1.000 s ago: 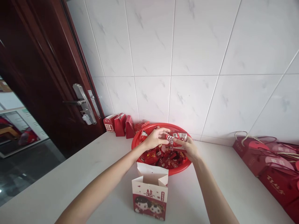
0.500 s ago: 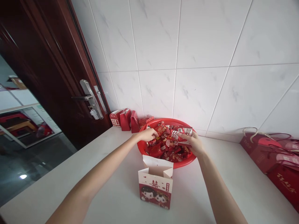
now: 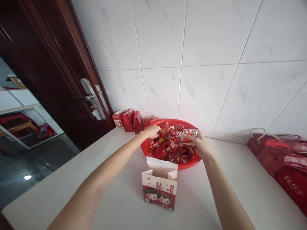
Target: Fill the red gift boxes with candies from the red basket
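A red plastic basket on the white table is heaped with wrapped sweets, mostly red. My right hand is over its right side, thumb and fingers closed on a red-and-white candy packet. Over the left part of the basket is my left hand, its fingers curled down among the sweets; what they pinch, if anything, is hidden. In front of the basket stands an open paper gift box, white above and red below, printed with two cartoon faces. Its inside shows pale at the top.
Several small red gift boxes stand by the wall, left of the basket. Red gift bags with rope handles lie along the table's right side. A dark wooden door with keys in its lock borders the left; tiled wall rises behind.
My left hand has lifted slightly and shifted a little towards the basket's back left. My right hand keeps its packet, tilted a bit differently. The gift box stays put.
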A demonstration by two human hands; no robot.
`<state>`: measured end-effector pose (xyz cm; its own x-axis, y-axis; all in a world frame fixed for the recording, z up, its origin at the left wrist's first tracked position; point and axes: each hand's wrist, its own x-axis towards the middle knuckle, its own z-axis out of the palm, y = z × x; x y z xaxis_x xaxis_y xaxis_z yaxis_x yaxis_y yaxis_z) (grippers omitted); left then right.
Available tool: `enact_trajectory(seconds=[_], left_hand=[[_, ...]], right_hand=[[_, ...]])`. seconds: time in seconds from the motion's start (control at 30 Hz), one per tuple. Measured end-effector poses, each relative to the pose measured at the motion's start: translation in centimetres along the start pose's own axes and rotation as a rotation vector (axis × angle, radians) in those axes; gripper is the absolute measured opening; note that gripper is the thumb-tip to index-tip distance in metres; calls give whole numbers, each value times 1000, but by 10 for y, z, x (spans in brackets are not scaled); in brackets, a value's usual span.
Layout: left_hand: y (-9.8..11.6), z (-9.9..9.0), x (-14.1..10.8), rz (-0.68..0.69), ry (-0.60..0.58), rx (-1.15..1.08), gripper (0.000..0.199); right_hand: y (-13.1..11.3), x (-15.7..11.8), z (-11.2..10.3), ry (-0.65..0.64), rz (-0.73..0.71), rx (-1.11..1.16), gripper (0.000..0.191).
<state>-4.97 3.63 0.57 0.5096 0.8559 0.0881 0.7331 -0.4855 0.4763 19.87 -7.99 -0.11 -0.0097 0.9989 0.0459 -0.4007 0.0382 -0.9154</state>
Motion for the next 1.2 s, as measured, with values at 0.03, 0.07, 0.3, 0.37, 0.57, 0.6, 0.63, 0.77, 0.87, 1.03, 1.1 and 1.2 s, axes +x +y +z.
enact_trajectory(seconds=[0.03, 0.07, 0.3, 0.37, 0.57, 0.6, 0.63, 0.77, 0.87, 1.03, 1.1, 1.2], left_hand=[[2, 0, 0, -2, -2, 2, 20], [3, -1, -1, -8, -2, -3, 19], [13, -5, -3, -111, 72, -329, 16], [15, -6, -5, -138, 61, -473, 18], [21, -7, -8, -195, 34, -470, 19], [23, -7, -9, -202, 47, -437, 18], [24, -7, -9, -204, 65, -410, 18], [25, -8, -9, -169, 131, -357, 19], [22, -8, -8, -129, 125, -309, 27], [16, -4, -4, -112, 90, -277, 20], [16, -1, -3, -94, 100, -328, 16], [18, 1, -4, -83, 111, -388, 17]], right_hand=[[0, 0, 0, 1, -2, 2, 43], [0, 0, 0, -1, -3, 3, 43], [1, 0, -1, -4, 7, 7, 41], [1, 0, -1, -4, 7, 11, 42], [-2, 0, 2, 40, -11, 32, 41], [-2, 0, 3, 64, -12, 44, 39], [-3, 0, 3, 89, -10, 57, 36], [-6, -1, 4, 160, 3, 87, 30], [-5, 0, 3, 163, -14, 101, 32], [-3, 2, 1, 174, -8, 84, 32], [-2, 3, 1, 179, -6, 84, 31], [-2, 3, 2, 164, -13, 96, 30]])
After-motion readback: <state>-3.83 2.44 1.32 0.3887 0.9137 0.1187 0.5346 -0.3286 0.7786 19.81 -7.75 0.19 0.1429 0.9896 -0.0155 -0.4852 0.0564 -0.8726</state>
